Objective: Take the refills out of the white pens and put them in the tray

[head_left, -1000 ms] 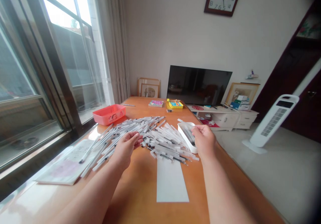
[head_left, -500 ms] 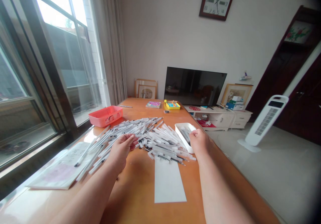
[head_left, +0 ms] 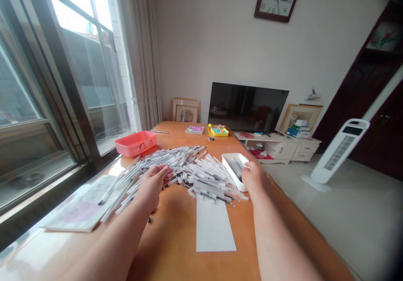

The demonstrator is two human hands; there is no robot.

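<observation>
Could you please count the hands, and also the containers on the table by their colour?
Hands: 2 (left hand, right hand)
White container: 1
Pinkish-red container: 1
Yellow container: 1
Total: 5 (2 hands, 3 containers)

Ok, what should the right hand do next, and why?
Probably have the right hand loosen its grip at the white tray: it is at the tray's right side and thin pen-like sticks already lie inside, so anything released would likely land with them. Whether it pinches one is hard to tell.
</observation>
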